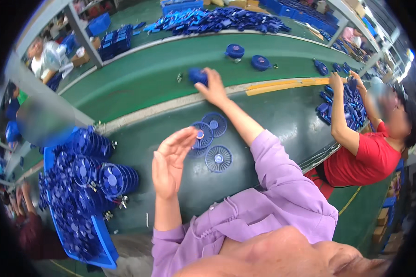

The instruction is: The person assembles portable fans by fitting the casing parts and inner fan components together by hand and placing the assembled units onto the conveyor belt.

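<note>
Reaching across to the green conveyor belt (157, 57), my right hand (213, 90) has its thumb and fingers around the edge of a round blue fan head (197, 75). My left hand (171, 161) is raised over the dark worktop, fingers stretched out and nothing in it. Beside its fingertips lie several round blue fan grilles with radial slats: one grille (218, 159) lies apart to the right, and another (215, 123) partly overlaps its neighbours. Two more fan heads, one (235, 51) and a second (261, 63), sit further right on the belt.
At left, a blue bin (104, 242) holds many small blue parts, with stacked fan heads (118, 180) by it. A co-worker in a red shirt (367, 159) handles blue parts at right. Yellow strips (291, 85) line the belt's edge. Blue parts (226, 21) are heaped beyond.
</note>
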Demonstrator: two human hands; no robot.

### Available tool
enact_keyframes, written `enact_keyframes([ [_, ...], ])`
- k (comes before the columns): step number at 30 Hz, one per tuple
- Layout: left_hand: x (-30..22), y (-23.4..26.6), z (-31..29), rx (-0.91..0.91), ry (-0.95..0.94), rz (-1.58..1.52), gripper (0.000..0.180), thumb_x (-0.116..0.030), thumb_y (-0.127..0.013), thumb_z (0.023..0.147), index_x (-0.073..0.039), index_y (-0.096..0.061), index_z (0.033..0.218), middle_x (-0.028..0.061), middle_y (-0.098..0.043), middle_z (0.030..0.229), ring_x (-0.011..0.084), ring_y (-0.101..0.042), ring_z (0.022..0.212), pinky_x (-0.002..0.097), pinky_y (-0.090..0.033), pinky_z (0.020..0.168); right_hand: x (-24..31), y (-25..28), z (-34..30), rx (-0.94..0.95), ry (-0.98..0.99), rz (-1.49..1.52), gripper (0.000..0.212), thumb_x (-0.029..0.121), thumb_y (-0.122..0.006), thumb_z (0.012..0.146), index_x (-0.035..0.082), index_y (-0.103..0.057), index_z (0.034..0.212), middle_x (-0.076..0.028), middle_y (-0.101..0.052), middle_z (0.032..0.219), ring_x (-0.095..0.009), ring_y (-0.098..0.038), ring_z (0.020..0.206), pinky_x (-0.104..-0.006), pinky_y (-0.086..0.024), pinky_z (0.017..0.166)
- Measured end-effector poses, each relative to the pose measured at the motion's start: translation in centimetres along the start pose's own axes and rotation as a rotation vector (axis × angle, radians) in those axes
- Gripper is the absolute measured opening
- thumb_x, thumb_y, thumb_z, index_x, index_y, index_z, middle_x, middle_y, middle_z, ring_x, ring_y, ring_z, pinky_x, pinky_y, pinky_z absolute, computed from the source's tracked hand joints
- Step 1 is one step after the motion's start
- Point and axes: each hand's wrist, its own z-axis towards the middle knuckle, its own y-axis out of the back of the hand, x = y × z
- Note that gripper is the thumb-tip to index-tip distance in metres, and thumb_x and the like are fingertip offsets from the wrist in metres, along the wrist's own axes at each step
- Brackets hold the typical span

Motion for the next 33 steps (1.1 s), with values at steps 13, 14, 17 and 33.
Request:
enact_keyframes([
  [13, -5.4, -8.8, 0.7, 0.344, -0.087, -0.292, 0.063, -0.052, -0.042, 0.090, -0.005, -0.047, 0.133, 0.0262, -0.032, 0.145, 0.0429, -0.036, 0.132, 0.0582, -0.027, 0.108, -1.1, 1.0, -2.3, -0.214, 0.144, 0.042, 0.041, 0.007, -0.065, 0.079, 0.004, -0.055, 0.119, -0.017, -0.056, 0.120, -0.032, -0.054, 0.108, -0.0370, -0.050, 0.083],
  [14, -5.4, -9.4, 0.6, 0.347, -0.084, -0.305, 0.060, -0.049, -0.044, 0.090, -0.006, -0.048, 0.132, 0.0259, -0.034, 0.145, 0.0429, -0.037, 0.132, 0.0589, -0.026, 0.108, -0.9, 0.7, -2.5, -0.225, 0.145, 0.044, 0.040, 0.006, -0.065, 0.079, 0.003, -0.055, 0.118, -0.016, -0.056, 0.118, -0.031, -0.055, 0.107, -0.0369, -0.050, 0.082],
  [17, -5.8, -10.9, 0.4, 0.374, -0.086, -0.343, 0.051, -0.042, -0.050, 0.090, -0.008, -0.051, 0.129, 0.0248, -0.037, 0.143, 0.0428, -0.039, 0.130, 0.0607, -0.025, 0.108, -1.2, 1.1, -2.7, -0.248, 0.110, 0.048, 0.039, 0.006, -0.065, 0.078, 0.003, -0.056, 0.116, -0.017, -0.056, 0.116, -0.031, -0.055, 0.105, -0.0371, -0.049, 0.083],
  [33, -7.7, -12.8, -1.1, 0.359, -0.133, -0.315, 0.031, -0.026, -0.063, 0.090, -0.004, -0.059, 0.111, 0.0319, -0.047, 0.130, 0.0407, -0.047, 0.123, 0.0556, -0.033, 0.106, -1.4, 0.5, -2.2, -0.310, 0.142, 0.101, 0.036, 0.005, -0.066, 0.074, 0.002, -0.058, 0.109, -0.019, -0.060, 0.109, -0.036, -0.056, 0.106, -0.0424, -0.045, 0.093],
])
